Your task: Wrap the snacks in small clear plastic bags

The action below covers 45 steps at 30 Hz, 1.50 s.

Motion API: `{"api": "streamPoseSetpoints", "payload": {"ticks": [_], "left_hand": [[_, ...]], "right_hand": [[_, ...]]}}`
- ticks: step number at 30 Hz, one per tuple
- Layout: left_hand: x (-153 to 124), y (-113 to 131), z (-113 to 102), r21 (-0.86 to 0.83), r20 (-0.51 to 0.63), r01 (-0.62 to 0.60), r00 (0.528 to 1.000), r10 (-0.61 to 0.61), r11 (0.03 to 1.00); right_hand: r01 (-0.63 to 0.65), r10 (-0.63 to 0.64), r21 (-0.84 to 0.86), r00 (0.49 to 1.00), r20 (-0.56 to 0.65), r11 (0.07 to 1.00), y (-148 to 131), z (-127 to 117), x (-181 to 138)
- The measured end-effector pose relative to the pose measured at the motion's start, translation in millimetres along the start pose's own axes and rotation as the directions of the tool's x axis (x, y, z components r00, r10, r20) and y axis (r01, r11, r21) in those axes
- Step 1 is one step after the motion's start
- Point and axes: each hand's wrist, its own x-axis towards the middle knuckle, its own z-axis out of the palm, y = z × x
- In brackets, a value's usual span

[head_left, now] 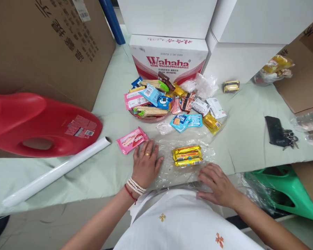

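Snack bars in gold wrappers, three side by side, are seen in the middle of a clear plastic bag spread flat on the table, near its front edge. Whether they are inside the bag or on top of it cannot be told. The left hand is laid flat and open on the bag's left edge, with nothing gripped. The right hand is pressed open-palmed on its near right corner.

Only these three bars appear to have been set apart so far. A pink wafer pack lies just beside the left fingers, off the plastic. Many more wrapped snacks are heaped in and around a red bowl behind, before a Wahaha carton. A red jug and a white roll lie to the left, and a black key case to the right.
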Motion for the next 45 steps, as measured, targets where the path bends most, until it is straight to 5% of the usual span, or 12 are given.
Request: {"api": "streamPoseSetpoints", "payload": {"ticks": [5, 12, 16, 19, 24, 27, 32, 39, 42, 45], "left_hand": [[4, -7, 6, -0.042, -0.043, -0.022, 0.999, 0.021, 0.999], [5, -25, -6, -0.172, -0.188, -0.049, 0.982, 0.016, 0.984], [-22, -27, -29, -0.191, -0.401, -0.007, 0.913, -0.072, 0.982], [-56, -21, -35, -0.154, -0.471, -0.155, 0.88, 0.065, 0.976], [-77, 6, -11, -0.081, -0.244, -0.481, 0.859, 0.45, 0.873], [-48, 22, 0, -0.141, -0.03, -0.555, 0.83, 0.557, 0.82], [8, 19, -10, -0.15, -0.028, -0.62, 0.781, 0.623, 0.77], [22, -4, -17, -0.267, -0.045, -0.421, 0.904, 0.425, 0.867], [22, -1, -7, -0.32, -0.078, -0.214, 0.977, 0.2, 0.923], [22, 4, 5, -0.259, -0.075, 0.057, 0.994, -0.079, 0.964]], "right_hand": [[-0.091, 0.093, 0.035, 0.992, -0.083, 0.995, 5, 2, -4], [-0.314, 0.275, 0.397, 0.949, 0.154, 0.863, 36, -46, 80], [-0.533, 0.446, 0.408, 0.845, 0.294, 0.741, 53, -35, 111], [-0.673, 0.55, 0.494, 0.738, 0.391, 0.551, 59, -21, 119], [-0.725, 0.595, 0.534, 0.677, 0.434, 0.435, 62, -13, 123], [-0.733, 0.592, 0.536, 0.668, 0.451, 0.419, 63, -15, 123], [-0.732, 0.594, 0.54, 0.668, 0.448, 0.415, 66, -16, 120], [-0.699, 0.611, 0.562, 0.693, 0.383, 0.441, 74, -17, 115], [-0.707, 0.638, 0.524, 0.687, 0.348, 0.475, 80, -18, 106], [-0.719, 0.654, 0.367, 0.692, 0.304, 0.59, 86, -22, 96]]}}
